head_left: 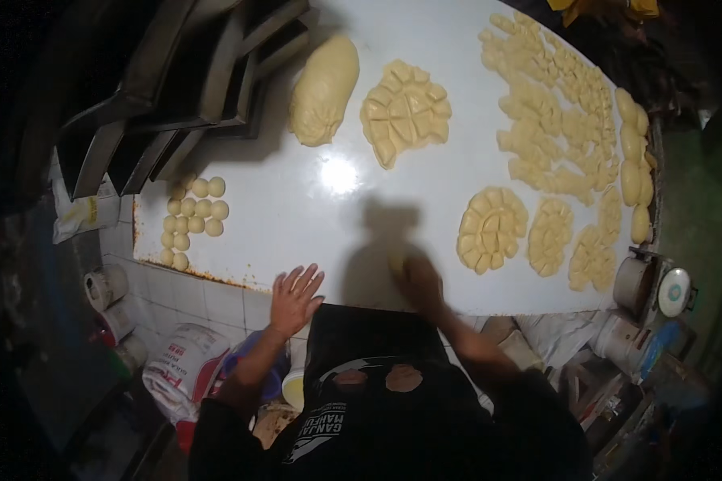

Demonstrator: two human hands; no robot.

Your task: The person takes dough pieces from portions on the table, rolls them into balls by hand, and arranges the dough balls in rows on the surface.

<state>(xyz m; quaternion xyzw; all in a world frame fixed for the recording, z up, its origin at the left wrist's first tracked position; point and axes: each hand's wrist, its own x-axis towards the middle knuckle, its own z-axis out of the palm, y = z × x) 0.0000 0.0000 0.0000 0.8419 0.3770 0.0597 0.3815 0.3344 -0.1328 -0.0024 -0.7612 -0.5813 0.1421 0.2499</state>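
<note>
My left hand (296, 300) is at the front edge of the white table (281, 216), palm down with its fingers spread and nothing in it. To its right, my right hand (420, 284) is in shadow over the table, its fingers curled around a small yellowish piece of dough (398, 261), only part of which shows. Left of my hands sits a group of small round dough balls (196, 220). A scored, flattened slab of dough (492, 231) lies to the right of my right hand. Farther back are another cut slab (405, 112) and a large smooth dough roll (326, 92).
Dark metal pans (176, 72) are stacked at the far left. Many cut dough pieces (549, 112) cover the right side, with smaller scored slabs (550, 236) nearer and long dough rolls (632, 160) along the edge. A white sack (186, 361) and a pot (634, 282) stand beside the table.
</note>
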